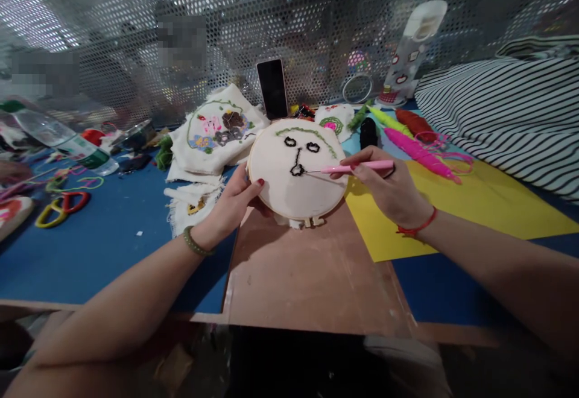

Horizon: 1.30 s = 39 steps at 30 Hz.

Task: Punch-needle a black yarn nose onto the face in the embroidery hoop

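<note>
I see my left hand [233, 205] gripping the hoop [296, 169] over the brown board [312, 271]; my right hand [384, 184] pinches a pink needle [357, 167] at the black nose. A slack grip could tilt the hoop, skewing the stitch.

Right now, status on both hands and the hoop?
Left hand grips embroidery hoop at its left rim. Right hand holds pink punch needle, tip at the black stitching. Nothing between hands and hoop.
</note>
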Available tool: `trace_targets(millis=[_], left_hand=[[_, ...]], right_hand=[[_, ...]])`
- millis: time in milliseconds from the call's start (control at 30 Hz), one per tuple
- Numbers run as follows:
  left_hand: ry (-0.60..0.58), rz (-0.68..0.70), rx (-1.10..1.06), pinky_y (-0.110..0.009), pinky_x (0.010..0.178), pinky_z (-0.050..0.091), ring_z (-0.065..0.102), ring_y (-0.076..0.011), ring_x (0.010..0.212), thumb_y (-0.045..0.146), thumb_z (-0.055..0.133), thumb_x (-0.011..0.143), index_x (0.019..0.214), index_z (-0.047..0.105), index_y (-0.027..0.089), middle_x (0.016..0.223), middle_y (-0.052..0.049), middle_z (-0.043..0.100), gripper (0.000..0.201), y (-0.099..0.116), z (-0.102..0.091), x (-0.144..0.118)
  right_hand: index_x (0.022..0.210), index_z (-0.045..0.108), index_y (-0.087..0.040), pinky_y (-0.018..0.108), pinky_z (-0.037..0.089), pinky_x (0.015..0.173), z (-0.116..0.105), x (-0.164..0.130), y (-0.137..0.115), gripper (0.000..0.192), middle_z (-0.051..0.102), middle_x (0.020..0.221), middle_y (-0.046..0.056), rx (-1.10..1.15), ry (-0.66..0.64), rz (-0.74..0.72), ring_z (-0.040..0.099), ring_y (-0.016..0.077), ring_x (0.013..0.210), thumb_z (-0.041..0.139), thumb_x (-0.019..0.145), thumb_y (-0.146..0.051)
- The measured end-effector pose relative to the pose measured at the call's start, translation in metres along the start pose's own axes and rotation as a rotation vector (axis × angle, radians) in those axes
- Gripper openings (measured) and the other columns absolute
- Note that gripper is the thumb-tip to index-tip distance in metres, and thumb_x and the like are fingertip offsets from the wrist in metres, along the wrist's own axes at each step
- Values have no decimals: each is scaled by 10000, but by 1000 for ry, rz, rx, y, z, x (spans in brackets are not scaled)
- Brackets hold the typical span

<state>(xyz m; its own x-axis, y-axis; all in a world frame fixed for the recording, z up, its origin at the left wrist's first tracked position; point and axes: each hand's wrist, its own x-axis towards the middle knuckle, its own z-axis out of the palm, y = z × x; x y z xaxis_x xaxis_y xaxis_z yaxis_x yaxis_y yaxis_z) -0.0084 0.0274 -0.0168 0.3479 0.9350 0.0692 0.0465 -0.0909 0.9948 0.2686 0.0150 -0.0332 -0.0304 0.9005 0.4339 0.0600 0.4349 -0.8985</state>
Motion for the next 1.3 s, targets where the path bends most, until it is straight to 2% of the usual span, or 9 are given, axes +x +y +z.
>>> trace_targets(millis=[233, 367, 500, 567, 700, 800, 867, 1000, 1300], left_hand=[[-22, 10, -4, -310, 482, 624, 681, -182, 595, 372, 683, 910, 1445, 420, 229, 940, -66, 722, 613, -1, -2, 1], [-7, 4, 4, -306, 475, 618, 675, -174, 584, 393, 701, 887, 1445, 408, 237, 950, -67, 718, 649, 2, 0, 0], [-6, 11, -4, -302, 479, 612, 674, -163, 585, 400, 705, 888, 1450, 390, 239, 1035, -86, 714, 664, 6, 2, -3], [-6, 14, -16, -291, 479, 606, 677, -165, 603, 387, 705, 893, 1439, 401, 245, 1056, -91, 712, 641, 8, 3, -3], [-10, 51, -5, -280, 480, 600, 679, -160, 630, 363, 710, 892, 1432, 410, 250, 1126, -102, 696, 629, 11, 7, -5], [7, 66, 19, -290, 492, 613, 687, -157, 645, 368, 706, 891, 1451, 373, 226, 1158, -108, 678, 667, 14, 10, -7], [1, 44, 25, -295, 485, 613, 678, -148, 607, 385, 698, 889, 1450, 367, 204, 1098, -95, 690, 677, 14, 10, -7], [2, -7, 18, -292, 466, 611, 656, -142, 567, 384, 702, 877, 1413, 418, 170, 989, -74, 705, 643, 10, 8, -5], [-9, 19, -26, -267, 471, 614, 668, -142, 619, 360, 704, 889, 1402, 466, 197, 1104, -103, 704, 589, 4, 6, -3]], right_hand=[[925, 653, -231, 401, 636, 824, -1, 0, 2, 191, 766, 845, 43, -5, -25, -8, 779, 213, 848, 668, 926, -421], [950, 651, -250, 401, 630, 783, -1, -3, 3, 129, 755, 908, 56, -95, -68, -47, 763, 222, 867, 619, 961, -375], [1013, 642, -275, 480, 588, 875, 4, -7, 2, 74, 738, 979, 76, -344, -289, -363, 704, 255, 942, 609, 947, -284], [1043, 640, -268, 503, 561, 927, 6, -8, 2, 105, 727, 996, 85, -407, -368, -457, 682, 267, 980, 600, 946, -271], [1097, 648, -241, 434, 560, 905, 10, -6, 6, 153, 736, 1076, 99, -353, -298, -264, 694, 247, 1011, 598, 963, -296], [1101, 657, -225, 414, 562, 899, 11, -5, 10, 236, 751, 1105, 103, -201, -287, -116, 714, 242, 1033, 613, 966, -413], [1089, 658, -220, 401, 572, 886, 10, -4, 12, 289, 764, 1069, 95, -73, -238, -58, 731, 234, 1020, 614, 963, -477], [992, 656, -231, 384, 596, 844, 5, -5, 9, 283, 773, 939, 66, 39, -145, -13, 756, 220, 927, 658, 931, -507], [886, 656, -282, 452, 606, 854, -1, -3, 2, 243, 774, 833, 39, 35, -77, 9, 763, 247, 864, 675, 906, -523]])
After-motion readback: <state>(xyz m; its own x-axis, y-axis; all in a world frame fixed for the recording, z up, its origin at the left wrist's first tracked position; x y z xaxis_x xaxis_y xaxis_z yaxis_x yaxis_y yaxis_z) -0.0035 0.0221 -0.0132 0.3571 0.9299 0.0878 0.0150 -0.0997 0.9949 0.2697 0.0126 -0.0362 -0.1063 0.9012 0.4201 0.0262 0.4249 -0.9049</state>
